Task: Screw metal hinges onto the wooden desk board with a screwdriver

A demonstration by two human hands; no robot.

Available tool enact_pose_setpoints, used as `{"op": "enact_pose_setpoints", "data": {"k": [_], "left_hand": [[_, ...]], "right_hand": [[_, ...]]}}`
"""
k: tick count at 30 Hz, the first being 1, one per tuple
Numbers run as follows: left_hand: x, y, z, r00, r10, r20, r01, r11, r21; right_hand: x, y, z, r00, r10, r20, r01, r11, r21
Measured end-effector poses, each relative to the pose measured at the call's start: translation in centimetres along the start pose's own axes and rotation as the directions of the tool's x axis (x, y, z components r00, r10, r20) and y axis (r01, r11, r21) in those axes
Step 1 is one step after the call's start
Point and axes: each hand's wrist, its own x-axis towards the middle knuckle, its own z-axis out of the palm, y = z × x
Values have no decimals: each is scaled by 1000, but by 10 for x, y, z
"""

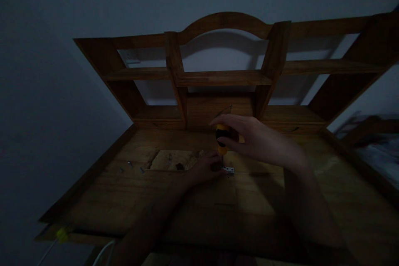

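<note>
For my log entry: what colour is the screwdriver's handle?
Yellow with a black band; the screwdriver handle shows best in the head view.

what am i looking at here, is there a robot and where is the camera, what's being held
There's no robot, just a person's two bare hands, seen in one dim picture from a camera on their head looking forward and down. The right hand holds a yellow and black screwdriver, pointing down. The left hand has its fingertips at a small metal fitting on the wooden desk. Three small screw-like pieces lie farther left. Behind stands a wooden shelf unit.
</note>
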Motion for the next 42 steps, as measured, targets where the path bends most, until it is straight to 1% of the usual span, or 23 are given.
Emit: {"op": "enact_pose_setpoints", "data": {"k": [5, 9, 12, 14, 20, 26, 31, 35, 42], "left_hand": [[1, -1, -1, 999, 37, 0, -37, 999, 21], [1, -2, 0, 997, 78, -3, -78, 997, 27], [0, -4, 2, 997, 67, -33, -65, 997, 52], [0, -5, 3, 998, 58, -35, -56, 997, 55], [1, -4, 5, 995, 85, -61, -82, 995, 50], [1, -1, 2, 996, 78, -41, -75, 996, 55], [1, -4, 5, 995, 86, -56, -83, 995, 54], [2, -3, 4, 997, 63, -34, -60, 996, 69], [2, 4, -1, 1000, 24, -1, -24, 999, 21]], "right_hand": [[0, -1, -2, 1000, -9, 25, 9, 1000, 0], [-1, -2, -3, 1000, -10, 24, 10, 1000, -8], [0, -2, -3, 1000, -11, 28, 11, 1000, -12], [0, -3, -3, 999, -17, 30, 17, 1000, -14], [0, -2, -3, 999, -28, 34, 29, 999, -20], [1, -1, -2, 999, -31, 30, 32, 999, -23], [1, -2, -3, 999, -28, 30, 29, 999, -31], [0, -2, -4, 998, -44, 43, 44, 999, -14], [-3, -5, -9, 996, -41, 73, 41, 999, 4]]}}
